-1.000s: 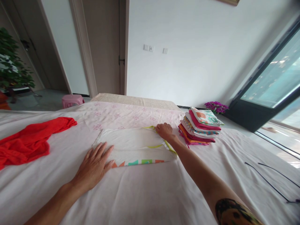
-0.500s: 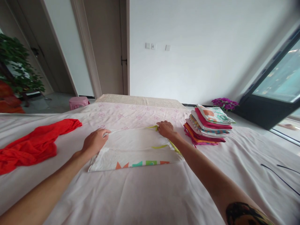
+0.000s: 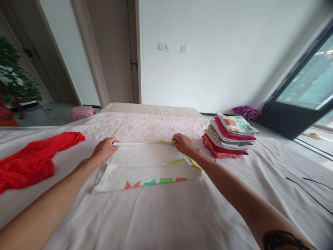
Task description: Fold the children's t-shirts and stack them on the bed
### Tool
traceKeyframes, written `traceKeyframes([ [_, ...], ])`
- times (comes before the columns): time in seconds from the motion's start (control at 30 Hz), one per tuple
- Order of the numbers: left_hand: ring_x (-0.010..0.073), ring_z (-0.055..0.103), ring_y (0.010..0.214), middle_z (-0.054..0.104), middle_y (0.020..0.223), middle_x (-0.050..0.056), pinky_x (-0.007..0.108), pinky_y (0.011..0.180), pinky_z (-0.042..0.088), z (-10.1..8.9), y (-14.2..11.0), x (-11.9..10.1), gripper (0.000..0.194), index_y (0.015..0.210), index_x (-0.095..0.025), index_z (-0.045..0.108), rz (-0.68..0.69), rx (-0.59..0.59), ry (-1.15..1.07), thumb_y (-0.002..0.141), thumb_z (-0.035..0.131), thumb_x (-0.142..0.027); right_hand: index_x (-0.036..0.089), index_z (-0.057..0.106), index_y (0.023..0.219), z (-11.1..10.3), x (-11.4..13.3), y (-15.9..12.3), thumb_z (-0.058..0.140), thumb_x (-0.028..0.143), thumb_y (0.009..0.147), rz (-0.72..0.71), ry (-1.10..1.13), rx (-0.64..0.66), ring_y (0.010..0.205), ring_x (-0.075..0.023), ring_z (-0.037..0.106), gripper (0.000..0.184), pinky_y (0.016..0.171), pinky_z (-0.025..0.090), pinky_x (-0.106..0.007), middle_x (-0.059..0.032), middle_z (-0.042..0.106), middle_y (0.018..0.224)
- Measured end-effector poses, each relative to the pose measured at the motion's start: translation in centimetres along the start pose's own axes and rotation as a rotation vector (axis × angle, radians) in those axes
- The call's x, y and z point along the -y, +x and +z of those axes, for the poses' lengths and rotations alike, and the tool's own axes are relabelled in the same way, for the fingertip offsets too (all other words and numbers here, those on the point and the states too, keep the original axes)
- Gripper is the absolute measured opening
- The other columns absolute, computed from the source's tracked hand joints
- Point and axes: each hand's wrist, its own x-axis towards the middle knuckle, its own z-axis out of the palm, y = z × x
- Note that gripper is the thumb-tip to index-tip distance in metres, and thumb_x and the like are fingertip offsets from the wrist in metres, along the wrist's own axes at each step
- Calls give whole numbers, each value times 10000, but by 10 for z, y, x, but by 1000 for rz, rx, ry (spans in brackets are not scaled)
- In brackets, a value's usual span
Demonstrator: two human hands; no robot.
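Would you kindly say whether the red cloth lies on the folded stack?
No, the red cloth lies left of the white garment, the stack right of it.

The one view comes from a camera on the person's head: it faces forward and tips down across a pale pinkish cloth spread — close enough that bare forearms run in from the lower corners. The left hand and right hand sit mid-frame; a plain white wall fills the upper right (farther off, beyond the spread).
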Motion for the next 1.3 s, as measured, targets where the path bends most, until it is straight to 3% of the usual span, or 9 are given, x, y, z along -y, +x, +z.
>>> traceKeyframes([
  [0.13, 162, 641, 722, 700, 779, -16, 227, 644, 420, -10, -30, -1, 251, 938, -230, 643, 19, -44, -68, 759, 520, -356, 218, 666, 1008, -3, -6, -22, 455, 80, 836, -124, -5, -34, 893, -161, 602, 306, 758, 401, -240, -42, 655, 1073],
  [0.23, 151, 626, 713, 676, 760, -26, 223, 661, 418, -12, -52, 0, 203, 891, -230, 617, 77, -20, -115, 738, 512, -314, 210, 668, 1053, -3, -11, -37, 485, 75, 826, -226, 0, -16, 939, -171, 603, 321, 788, 414, -245, -57, 643, 1095],
  [0.4, 162, 631, 742, 670, 767, -22, 231, 687, 438, -9, -70, 4, 203, 876, -231, 599, 78, -8, -178, 738, 511, -351, 203, 696, 974, -4, -18, -50, 520, 78, 833, -203, 83, -30, 900, -166, 620, 258, 786, 433, -244, -57, 652, 1040],
  [0.63, 171, 662, 838, 713, 917, -3, 247, 768, 468, 1, -79, 14, 205, 897, -243, 609, 113, -56, -170, 735, 494, -291, 224, 735, 948, -4, -21, -67, 502, 28, 815, -272, 102, -66, 922, -177, 627, 333, 805, 451, -261, -47, 681, 979],
  [0.83, 180, 655, 920, 697, 1037, 27, 265, 834, 469, 5, -80, 16, 201, 917, -233, 588, 164, -76, -80, 776, 445, -243, 254, 756, 1037, 6, -26, -73, 505, 29, 841, -315, 129, -131, 942, -177, 628, 390, 852, 458, -282, -42, 702, 998],
  [1.07, 189, 652, 947, 716, 1000, 18, 289, 868, 465, 5, -79, 26, 314, 887, -237, 654, 296, -80, 27, 764, 391, -118, 282, 773, 960, -6, -26, -81, 523, -6, 801, -389, 85, -148, 948, -197, 599, 413, 884, 405, -344, -19, 743, 928],
  [1.2, 217, 640, 988, 721, 1026, 39, 347, 938, 443, 0, -81, 20, 332, 833, -227, 660, 395, -167, 126, 721, 395, -62, 267, 771, 921, -13, -23, -86, 494, -59, 703, -379, 73, -188, 1018, -222, 585, 481, 907, 378, -370, -23, 747, 906],
  [1.3, 209, 622, 1038, 708, 1066, 39, 340, 958, 436, 0, -84, 12, 335, 894, -221, 645, 466, -189, 103, 732, 400, -63, 251, 762, 932, -11, -24, -87, 489, -49, 711, -413, 86, -167, 998, -212, 600, 462, 909, 385, -360, -35, 738, 915],
])
